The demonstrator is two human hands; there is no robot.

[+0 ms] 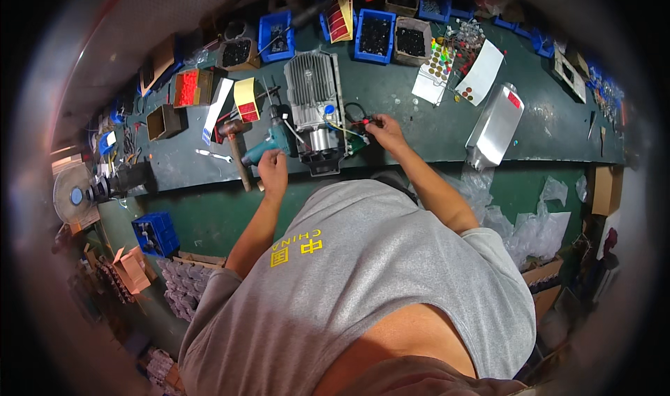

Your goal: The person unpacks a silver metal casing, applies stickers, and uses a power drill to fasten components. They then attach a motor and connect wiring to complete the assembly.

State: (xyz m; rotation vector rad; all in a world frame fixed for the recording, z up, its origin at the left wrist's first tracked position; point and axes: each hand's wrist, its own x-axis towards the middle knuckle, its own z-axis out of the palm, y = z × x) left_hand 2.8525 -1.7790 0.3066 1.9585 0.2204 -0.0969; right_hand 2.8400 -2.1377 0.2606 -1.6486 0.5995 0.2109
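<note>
A grey finned metal motor-like housing (314,92) lies on the bench in front of me, with a silver cylinder and thin wires at its near end. My right hand (387,133) is beside it on the right, fingers pinched on a small red-and-black lead (364,121). A dark cable loops behind that lead. Left of the housing, my left hand (273,169) is closed, its fingertips at a teal power drill (276,141). What those fingers hold, if anything, is too small to make out. A small green board (357,144) is near the housing's lower right.
A hammer (237,155) and a spanner (213,156) lie left of the drill. Blue bins of screws (374,36) line the back. A silver metal case (495,127) rests at the right by the front edge (419,164), near sticker sheets (481,75).
</note>
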